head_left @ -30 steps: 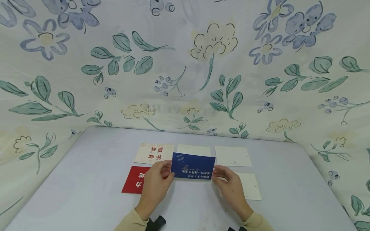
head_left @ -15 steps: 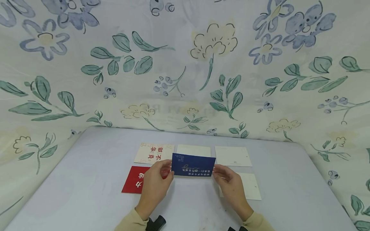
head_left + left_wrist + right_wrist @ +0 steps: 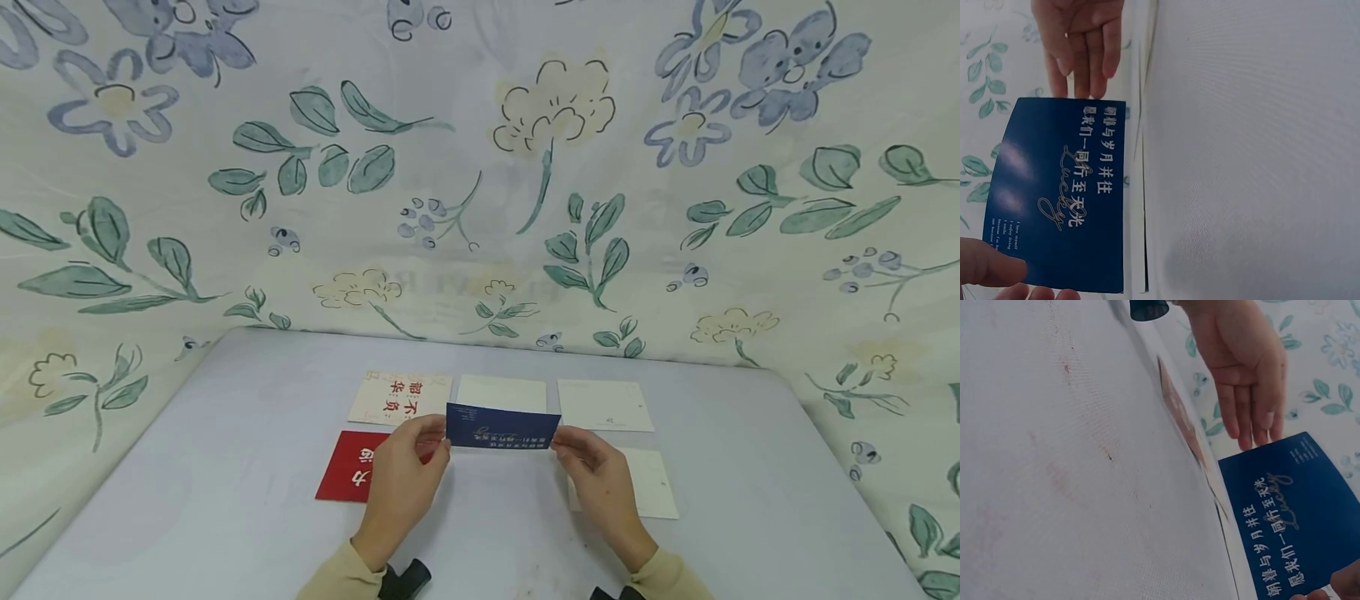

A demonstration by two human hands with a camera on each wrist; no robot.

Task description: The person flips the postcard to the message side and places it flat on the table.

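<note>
A dark blue card with white Chinese writing and a looping "Lucky" is held above the table between both hands. My left hand pinches its left edge, the thumb on the printed face and fingers behind, as the left wrist view shows. At the opposite edge my right hand pinches the card, its thumb at the lower corner. The blue card bows slightly in the left wrist view. Behind the left hand lies a red card, partly covered by it. A blank cream card lies partly behind the right hand.
A cream card with red characters lies at the back left of the row. Beside it are a plain cream card, partly hidden by the blue one, and another cream card. A floral cloth hangs behind the white table.
The blue card has tilted flatter, so its printed face looks much shorter. Its lower edge has risen and its top edge has dipped slightly. Both hands stay nearly in place.
</note>
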